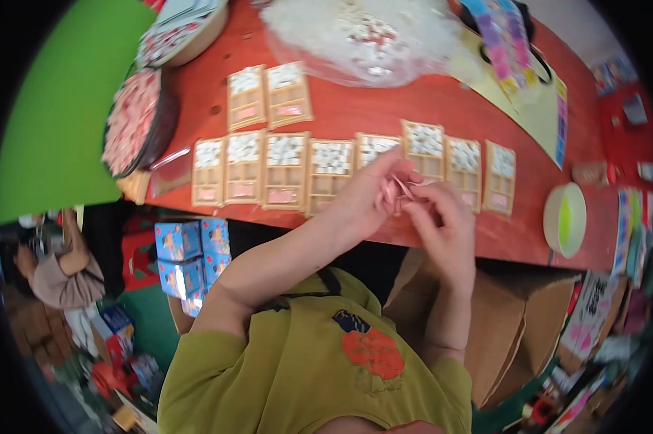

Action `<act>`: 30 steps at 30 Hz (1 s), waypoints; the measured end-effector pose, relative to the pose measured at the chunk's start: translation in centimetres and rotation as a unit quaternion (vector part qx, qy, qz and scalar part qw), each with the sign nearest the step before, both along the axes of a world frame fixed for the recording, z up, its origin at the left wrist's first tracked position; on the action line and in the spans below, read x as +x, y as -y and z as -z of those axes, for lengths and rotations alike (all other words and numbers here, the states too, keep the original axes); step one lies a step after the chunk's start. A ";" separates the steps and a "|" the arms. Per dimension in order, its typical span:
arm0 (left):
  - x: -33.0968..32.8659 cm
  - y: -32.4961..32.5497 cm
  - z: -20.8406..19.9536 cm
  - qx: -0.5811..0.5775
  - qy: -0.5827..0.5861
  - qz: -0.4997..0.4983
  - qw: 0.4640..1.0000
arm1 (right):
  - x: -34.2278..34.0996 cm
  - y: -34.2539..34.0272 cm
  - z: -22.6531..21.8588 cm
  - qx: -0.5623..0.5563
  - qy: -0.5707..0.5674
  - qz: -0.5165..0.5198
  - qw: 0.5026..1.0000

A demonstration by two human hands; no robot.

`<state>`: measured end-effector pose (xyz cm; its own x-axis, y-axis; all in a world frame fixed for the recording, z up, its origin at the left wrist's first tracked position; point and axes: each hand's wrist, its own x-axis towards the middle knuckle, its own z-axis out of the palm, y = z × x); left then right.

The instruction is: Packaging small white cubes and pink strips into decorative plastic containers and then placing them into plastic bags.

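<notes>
Head view, mid-frame: both hands, left hand (pixel 376 194) and right hand (pixel 442 217), pinching a small pink piece (pixel 401 189) over the desk (pixel 384 108), so I'd keep fingertips tight and go slow.

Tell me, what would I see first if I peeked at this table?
First, the two hands, left hand and right hand, pinching a small pink piece together at the red table's near edge. Right behind them runs a long row of tan compartment cards topped with small white bits. Farther back sits a big clear bag of white pieces.
</notes>
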<state>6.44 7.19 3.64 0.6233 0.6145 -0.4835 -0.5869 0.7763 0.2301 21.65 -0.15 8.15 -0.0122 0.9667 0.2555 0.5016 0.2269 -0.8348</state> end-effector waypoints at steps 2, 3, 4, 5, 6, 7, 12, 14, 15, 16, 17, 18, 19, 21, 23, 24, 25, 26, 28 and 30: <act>-1.3 0.0 -1.0 -0.004 -0.062 -0.051 0.997 | -3.1 -0.8 -0.3 0.011 0.037 -0.028 0.999; -2.7 -0.5 -0.8 0.013 -0.101 -0.047 0.994 | -4.4 -1.2 -0.5 0.022 0.009 -0.024 0.999; -4.3 -0.9 -0.9 0.028 -0.142 -0.042 0.989 | -5.6 -1.5 -0.6 0.031 -0.020 -0.021 0.999; -6.1 -1.4 -2.1 0.026 -0.172 -0.045 0.984 | -5.8 -1.6 -0.1 0.050 -0.014 -0.022 0.998; -8.2 -2.2 -3.2 0.032 -0.181 -0.070 0.980 | -5.9 -2.0 -0.5 0.023 -0.011 -0.030 0.999; -10.6 -2.7 -4.2 0.072 -0.247 -0.075 0.963 | -6.1 -2.1 -0.4 -0.009 -0.006 -0.029 1.000; -24.1 -7.4 -7.6 0.214 -0.542 -0.288 0.760 | -6.1 -2.6 1.1 -0.024 0.067 -0.104 0.992; -29.7 -9.3 -9.7 0.194 -0.646 -0.351 0.649 | -6.8 -2.8 1.1 -0.041 0.063 -0.111 0.991; -33.3 -10.1 -9.6 0.205 -0.697 -0.346 0.593 | -7.4 -3.1 0.8 -0.056 0.074 -0.124 0.988; -36.1 -10.7 -9.1 0.207 -0.695 -0.350 0.593 | -8.0 -3.5 0.6 -0.072 0.087 -0.133 0.985; -38.5 -11.1 -8.5 0.251 -0.744 -0.330 0.525 | -8.6 -4.0 0.5 -0.069 0.089 -0.132 0.985; -39.8 -11.6 -8.2 0.295 -0.784 -0.304 0.454 | -9.0 -4.4 0.4 -0.053 0.101 -0.147 0.982; -40.7 -12.0 -7.8 0.299 -0.780 -0.303 0.459 | -9.5 -4.7 0.3 -0.039 0.114 -0.162 0.979; -41.4 -12.8 -7.1 0.381 -0.737 -0.280 0.483 | -10.3 -5.2 -0.1 -0.046 0.117 -0.165 0.978; -42.4 -13.2 -6.9 0.435 -0.752 -0.263 0.420 | -10.9 -5.6 -0.2 -0.057 0.121 -0.166 0.977; -42.4 -13.4 -6.8 0.482 -0.765 -0.249 0.347 | -10.9 -5.8 -0.1 -0.063 0.124 -0.175 0.975; -41.9 -13.8 -6.4 0.476 -0.793 -0.257 0.280 | -11.0 -5.9 0.0 -0.069 0.126 -0.183 0.973; -41.8 -14.6 -6.7 0.476 -0.791 -0.258 0.284 | -11.3 -6.2 -0.2 -0.071 0.130 -0.180 0.972; -41.3 -17.6 -7.2 0.537 -0.798 -0.223 0.160 | -11.7 -6.8 -0.4 -0.077 0.139 -0.186 0.970; -41.3 -21.4 -7.2 0.547 -0.800 -0.197 0.149 | -12.7 -7.3 -0.9 -0.079 0.144 -0.185 0.969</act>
<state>-34.87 28.57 10.84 0.0600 0.7076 0.7041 0.9479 -0.2614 0.1819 8.99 7.17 9.06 -0.4135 0.9097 0.0383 0.6284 0.3155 -0.7110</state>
